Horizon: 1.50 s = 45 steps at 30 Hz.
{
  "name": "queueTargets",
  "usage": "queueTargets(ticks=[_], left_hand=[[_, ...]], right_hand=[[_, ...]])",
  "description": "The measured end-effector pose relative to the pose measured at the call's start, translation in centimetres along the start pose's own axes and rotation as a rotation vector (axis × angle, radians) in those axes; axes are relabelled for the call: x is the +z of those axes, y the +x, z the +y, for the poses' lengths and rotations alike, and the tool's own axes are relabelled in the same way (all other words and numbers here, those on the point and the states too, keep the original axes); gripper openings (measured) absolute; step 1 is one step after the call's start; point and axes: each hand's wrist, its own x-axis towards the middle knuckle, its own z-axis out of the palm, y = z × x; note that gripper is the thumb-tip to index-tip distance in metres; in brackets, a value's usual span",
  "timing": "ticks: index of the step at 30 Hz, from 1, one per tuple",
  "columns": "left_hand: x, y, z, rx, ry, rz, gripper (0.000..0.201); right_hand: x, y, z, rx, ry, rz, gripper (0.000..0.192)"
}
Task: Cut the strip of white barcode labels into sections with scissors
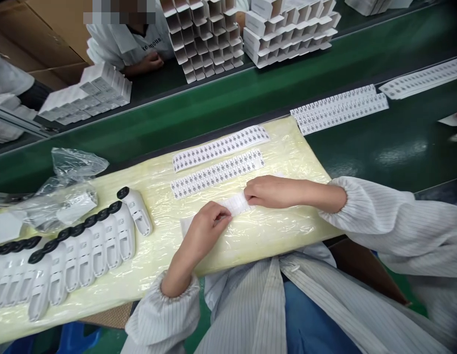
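A pale strip of labels [234, 203] lies across the yellow padded mat, between my two hands. My left hand [206, 227] pinches its near-left part, thumb and fingers together. At its right end my right hand [267, 191] has its fingertips closed on the strip. Just beyond it are two printed sticker sheets, a nearer one [217, 173] and a farther one [221, 147]. Left of my hands, white plastic housings with black round ends [125, 236] stand in a row, and one housing [138, 211] lies apart from them.
A clear plastic bag [73, 169] rests at the mat's left back. More sticker sheets [339, 109] lie on the green bench at right. Behind the ledge are stacked open white boxes [206, 42], closed white boxes [90, 93] and a person's hand [150, 62].
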Motion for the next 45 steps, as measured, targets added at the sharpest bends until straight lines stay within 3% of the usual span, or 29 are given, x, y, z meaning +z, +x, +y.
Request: queueTargets(ticks=[5, 11, 19, 25, 33, 38, 45], left_hand=[[0.1, 0.0, 0.5, 0.050, 0.174, -0.023, 0.020], [-0.2, 0.9, 0.7, 0.090, 0.317, -0.073, 0.020], [-0.9, -2.8, -0.8, 0.059, 0.498, 0.021, 0.026], [-1.5, -2.5, -1.4, 0.102, 0.561, 0.004, 0.025], [-2.6, -5.1, -2.6, 0.159, 0.682, -0.011, 0.024], [-2.8, -4.3, -3.1, 0.171, 0.718, -0.027, 0.025], [-4.6, -4.4, -3.7, 0.164, 0.756, -0.093, 0.022]], right_hand=[[0.0, -0.1, -0.1, 0.022, -0.009, 0.008, 0.019], [1.0, 1.1, -2.8, -0.053, -0.046, 0.062, 0.019], [2.6, 2.2, -3.8, -0.034, -0.108, 0.122, 0.019], [2.9, 3.0, -5.2, -0.025, -0.145, 0.147, 0.021], [4.0, 2.9, -5.2, -0.025, -0.233, 0.166, 0.019], [4.4, 4.3, -6.6, -0.099, -0.231, 0.173, 0.020], [4.8, 6.1, -6.9, -0.091, -0.235, 0.184, 0.022]])
